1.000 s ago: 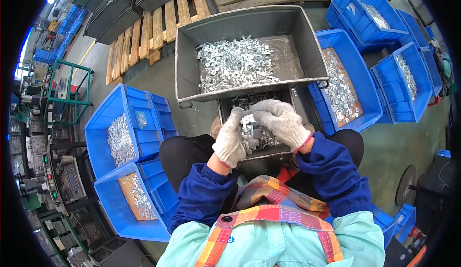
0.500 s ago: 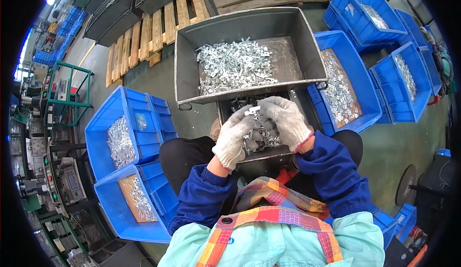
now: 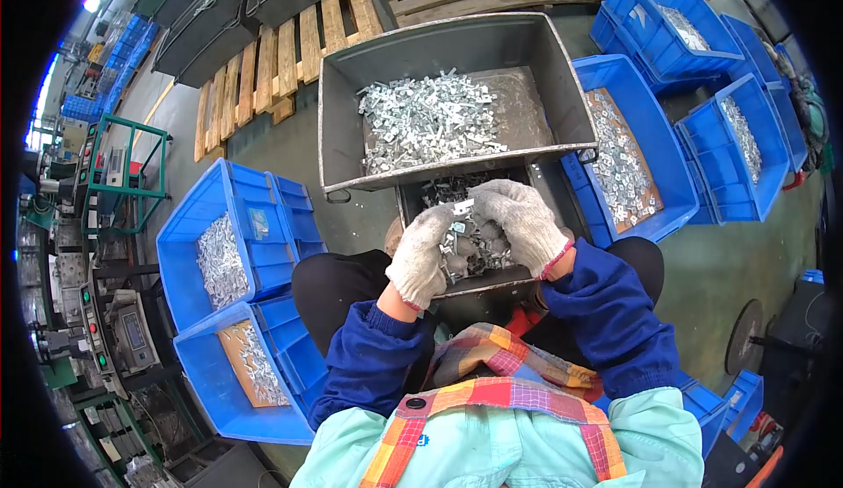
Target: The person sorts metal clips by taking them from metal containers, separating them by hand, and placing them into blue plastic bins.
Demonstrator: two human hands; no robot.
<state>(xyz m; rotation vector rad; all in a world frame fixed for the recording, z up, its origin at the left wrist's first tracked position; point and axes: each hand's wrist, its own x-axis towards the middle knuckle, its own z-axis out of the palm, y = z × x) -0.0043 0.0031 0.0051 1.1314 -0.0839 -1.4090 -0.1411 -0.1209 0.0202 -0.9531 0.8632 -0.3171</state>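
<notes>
I see 1 small silvery metal piece (image 3: 463,208) before the large grey metal bin (image 3: 439,44), pinched by the left hand (image 3: 419,255); right hand (image 3: 527,224) curled beside, grip unclear | large bin: part-filled, bare at right | dark metal bin (image 3: 483,288) below it: loose pieces | blue plastic crate (image 3: 674,159) to its right: scattered plates

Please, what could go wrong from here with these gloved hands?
The small shiny metal part at the fingertips of the white-gloved left hand might slip into the loose metal pile below. The white-gloved right hand is close to the large grey metal bin, so knuckles could bump the rim.
</notes>
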